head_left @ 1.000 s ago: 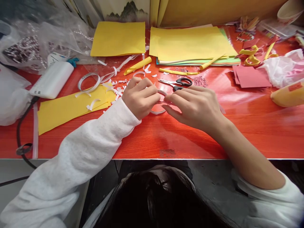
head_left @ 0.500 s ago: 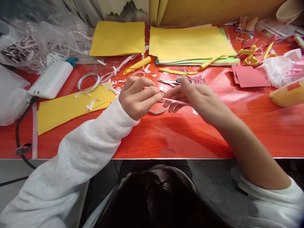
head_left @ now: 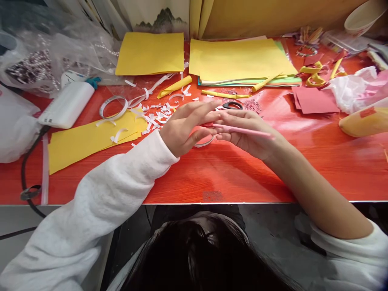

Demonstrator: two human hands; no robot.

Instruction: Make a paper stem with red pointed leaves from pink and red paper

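Note:
A thin pink stick [head_left: 245, 130] runs from between my hands across my right palm, its free end pointing right. My left hand [head_left: 189, 125] lies palm down, its outstretched fingers over the stick's left end and my right fingertips. Palm up beneath it, my right hand [head_left: 247, 125] supports the stick on its fingers. A small red piece [head_left: 207, 124] shows at the stick's left end, partly hidden by my fingers. Just behind my right fingers are scissors [head_left: 233, 105] with black handles. Part of a white paper ring [head_left: 204, 142] shows below my fingertips.
Yellow sheets [head_left: 151, 54] and a stack of coloured paper [head_left: 239, 58] lie at the back. White paper scraps [head_left: 157, 119] are scattered left of my hands. A white power strip [head_left: 68, 103] is on the left. Red paper squares [head_left: 317, 100] and a yellow bag [head_left: 366, 121] lie right.
My left hand has flattened and moved slightly right over my right fingers. My right palm has turned upward, and the pink stick now extends farther right across it.

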